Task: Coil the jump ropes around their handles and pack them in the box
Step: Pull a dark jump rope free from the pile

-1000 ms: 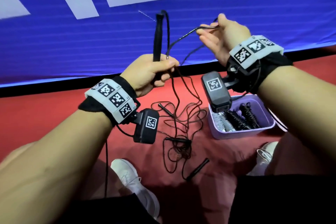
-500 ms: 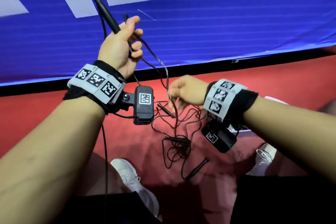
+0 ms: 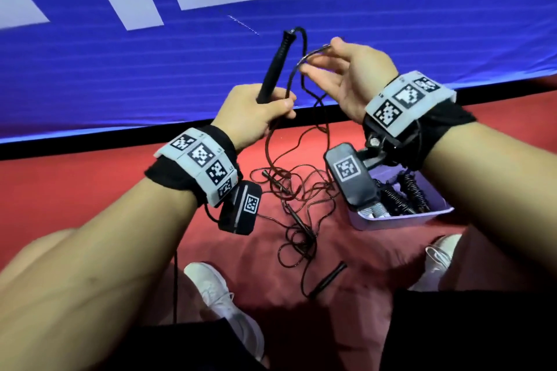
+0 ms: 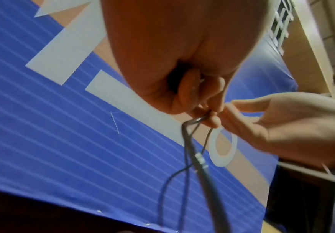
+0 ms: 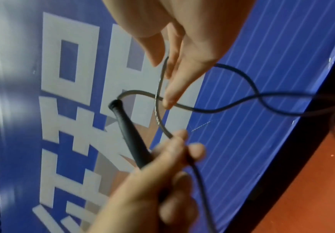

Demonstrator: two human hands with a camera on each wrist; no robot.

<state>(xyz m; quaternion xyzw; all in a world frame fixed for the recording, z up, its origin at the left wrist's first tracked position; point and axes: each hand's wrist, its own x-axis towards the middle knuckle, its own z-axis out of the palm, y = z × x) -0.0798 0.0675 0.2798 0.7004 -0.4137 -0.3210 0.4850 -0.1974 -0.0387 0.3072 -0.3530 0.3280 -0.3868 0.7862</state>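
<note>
Jump rope, one, in coiling: your left hand (image 3: 256,113) grips the handle (image 3: 275,65) upright as a spool, your right hand (image 3: 351,75) pinches the cord (image 3: 301,69) to wrap it, box (image 3: 401,218) beside your right wrist.

Both forearms reach forward, each wrist banded. The left hand (image 3: 256,113) is raised, its fingers curled tight around what it grips, thumb on top. Just right of it and slightly farther, the right hand (image 3: 352,78) turns palm-inward, fingers (image 5: 170,96) nearly straight, thumb and forefinger pinching.
</note>
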